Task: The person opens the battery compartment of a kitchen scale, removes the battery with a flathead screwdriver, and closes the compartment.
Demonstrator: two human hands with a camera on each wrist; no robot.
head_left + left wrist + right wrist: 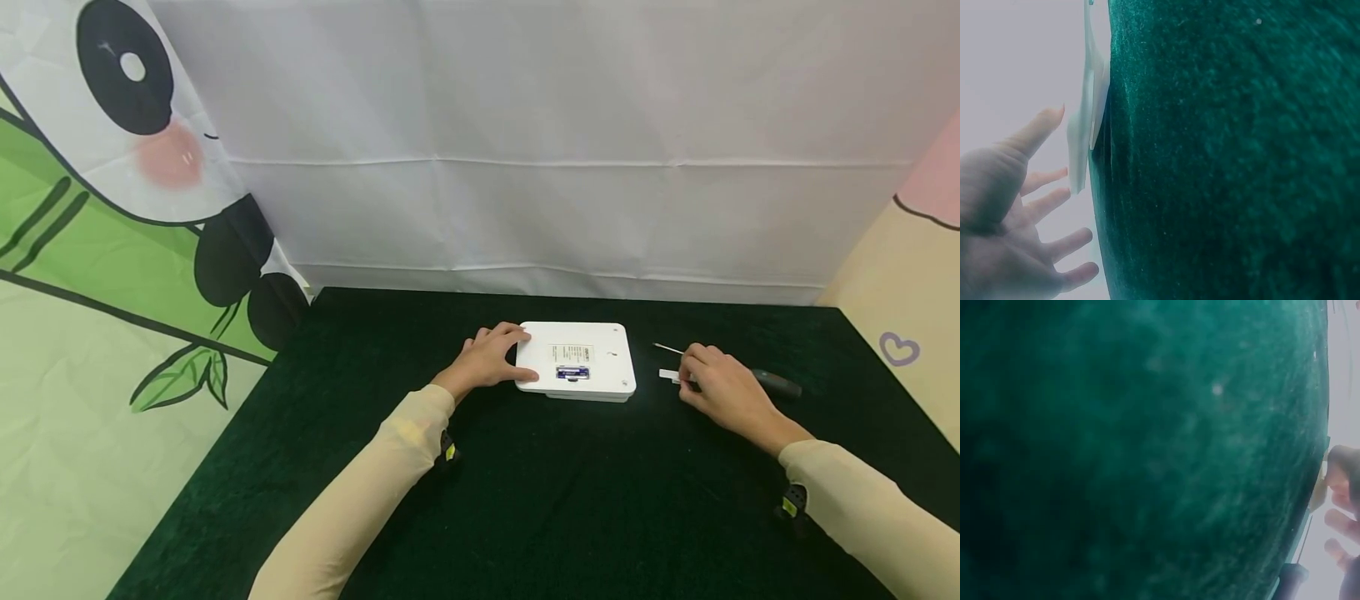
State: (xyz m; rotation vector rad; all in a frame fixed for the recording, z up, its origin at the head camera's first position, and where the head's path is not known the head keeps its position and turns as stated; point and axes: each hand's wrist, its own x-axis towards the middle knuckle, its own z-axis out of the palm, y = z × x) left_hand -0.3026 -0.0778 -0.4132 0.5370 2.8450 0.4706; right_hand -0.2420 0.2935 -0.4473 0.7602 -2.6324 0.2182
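Observation:
A white flat device [611, 358] lies underside up on the cloth, with a printed label and blue batteries [573, 372] in a small uncovered compartment. At its left side, my left hand [486, 358] touches the edge, thumb near the front corner and fingers towards the back. The left wrist view shows this hand [1016, 212] with spread, mostly straight fingers beside the device [1082, 131]. Right of the device, my right hand [723, 387] pinches a small white battery cover [669, 376] close to the cloth. Its fingertips are partly cut off in the right wrist view.
A screwdriver [777, 384] with a dark handle lies beyond and partly behind the right hand, its thin shaft pointing left. Dark green cloth [525, 500] covers the table. A white curtain [525, 208] hangs along the back edge, with printed panels at both sides.

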